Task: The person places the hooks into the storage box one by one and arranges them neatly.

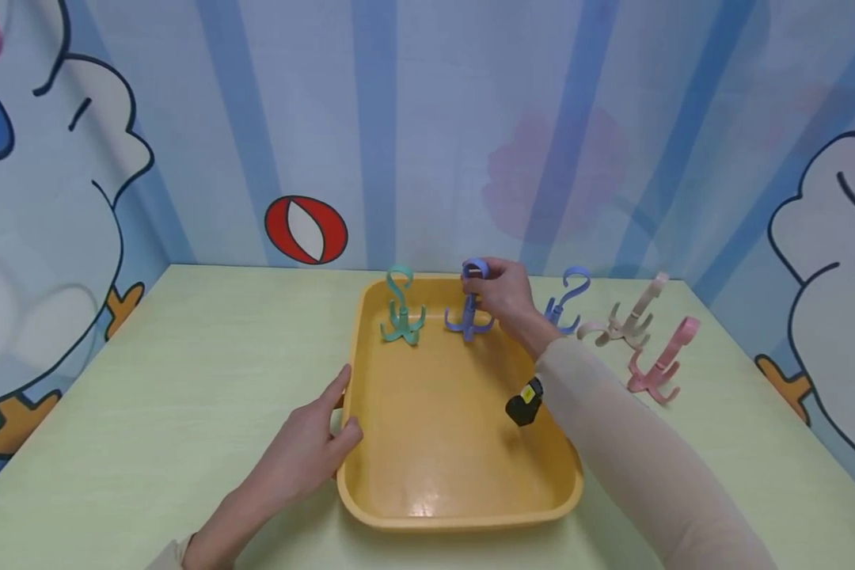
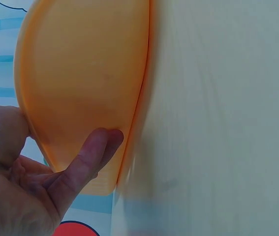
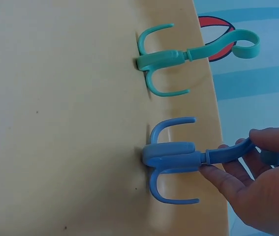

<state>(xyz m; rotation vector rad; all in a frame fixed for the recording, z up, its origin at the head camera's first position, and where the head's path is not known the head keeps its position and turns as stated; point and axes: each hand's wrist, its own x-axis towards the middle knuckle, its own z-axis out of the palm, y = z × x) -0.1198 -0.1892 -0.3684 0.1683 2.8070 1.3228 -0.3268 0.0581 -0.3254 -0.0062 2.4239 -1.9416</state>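
Note:
My right hand pinches the curved neck of a blue rotating hook hanger. Its prongs stand at the far end of a yellow tray, touching the tray floor in the right wrist view. Left of it, a green hook hanger stands upright in the tray, apart from the blue one. My left hand holds the tray's left side, the thumb over the rim and the fingers against the outer wall.
Right of the tray stand a second blue hanger, partly behind my right forearm, a beige hanger and a pink hanger. They rest on the pale green table. A cartoon-printed curtain borders the table's back.

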